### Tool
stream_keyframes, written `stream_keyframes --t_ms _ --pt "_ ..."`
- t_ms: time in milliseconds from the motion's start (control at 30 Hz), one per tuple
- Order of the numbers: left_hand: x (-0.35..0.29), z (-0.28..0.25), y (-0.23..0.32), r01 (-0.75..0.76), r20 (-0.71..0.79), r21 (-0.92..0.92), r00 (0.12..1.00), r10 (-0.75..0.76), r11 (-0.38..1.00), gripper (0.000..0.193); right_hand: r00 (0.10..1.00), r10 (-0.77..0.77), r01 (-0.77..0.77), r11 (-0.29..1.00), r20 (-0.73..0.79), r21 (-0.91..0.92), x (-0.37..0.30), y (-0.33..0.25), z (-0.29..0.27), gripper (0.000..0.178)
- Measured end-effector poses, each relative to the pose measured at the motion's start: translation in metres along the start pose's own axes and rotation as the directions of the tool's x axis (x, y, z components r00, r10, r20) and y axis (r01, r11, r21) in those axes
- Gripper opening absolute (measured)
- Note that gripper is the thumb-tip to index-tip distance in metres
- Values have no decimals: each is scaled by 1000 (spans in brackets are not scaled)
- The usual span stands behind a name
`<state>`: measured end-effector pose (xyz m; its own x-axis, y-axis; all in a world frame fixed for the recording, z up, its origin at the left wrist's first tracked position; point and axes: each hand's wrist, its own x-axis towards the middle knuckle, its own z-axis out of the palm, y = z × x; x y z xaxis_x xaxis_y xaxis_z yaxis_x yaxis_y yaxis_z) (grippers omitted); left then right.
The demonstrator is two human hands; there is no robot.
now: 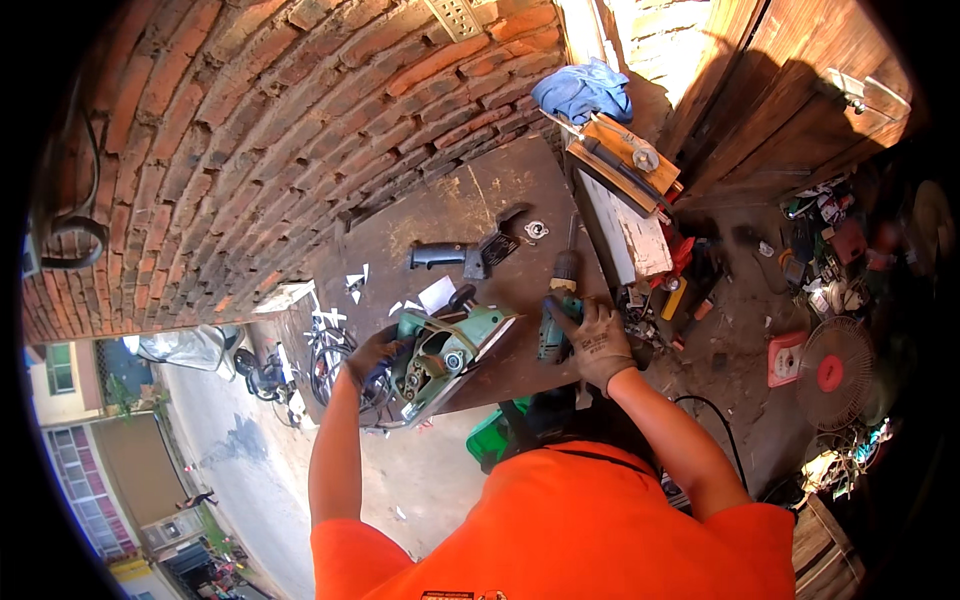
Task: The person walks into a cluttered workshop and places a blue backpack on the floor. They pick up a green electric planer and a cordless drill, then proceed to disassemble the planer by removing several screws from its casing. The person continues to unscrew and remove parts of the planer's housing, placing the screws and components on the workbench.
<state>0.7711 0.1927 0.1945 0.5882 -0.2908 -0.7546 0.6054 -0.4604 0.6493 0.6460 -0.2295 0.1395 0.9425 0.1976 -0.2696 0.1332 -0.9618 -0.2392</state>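
Note:
A green electric planer (pixel 455 358), partly opened so its inner parts show, rests tilted at the near edge of the brown table (pixel 400 220). My left hand (pixel 375 355), in a dark glove, is closed around its left end, the fingertips partly hidden. My right hand (pixel 602 345), gloved too, grips the body of a teal drill (pixel 550 332) whose chuck and long bit point away from me. Beyond the planer lies a dark tool-handle housing (pixel 450 255). A small round metal part (pixel 537 229) sits to the right of that housing.
White paper scraps (pixel 437 295) and tangled cables (pixel 335 362) lie at the table's left. A brick wall (pixel 330 120) borders the far side. A white-sided wooden box (pixel 625 235) with a blue cloth (pixel 585 92) stands right. Tools and a fan (pixel 832 372) clutter the floor.

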Motion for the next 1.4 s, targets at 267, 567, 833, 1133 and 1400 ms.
stream_keyframes --t_ms 267,567,833,1133,1400 --pt "10 18 -30 84 158 -319 987 -34 944 39 994 73 -67 994 75 -85 3 -2 7 103" --pt "-77 63 44 -194 129 48 974 187 980 59 993 108 -105 992 45 -73 0 -5 -2 105" --pt "-91 47 90 -118 -195 532 947 257 838 59 992 128 -125 989 24 -81 2 -10 -2 106" --pt "-70 85 6 -140 69 985 861 504 105 57 990 143 -142 987 15 -78 3 -14 -2 102" --pt "-50 148 -58 -65 172 978 796 580 -199 46 986 153 -147 985 60 -85 2 -13 -10 101"
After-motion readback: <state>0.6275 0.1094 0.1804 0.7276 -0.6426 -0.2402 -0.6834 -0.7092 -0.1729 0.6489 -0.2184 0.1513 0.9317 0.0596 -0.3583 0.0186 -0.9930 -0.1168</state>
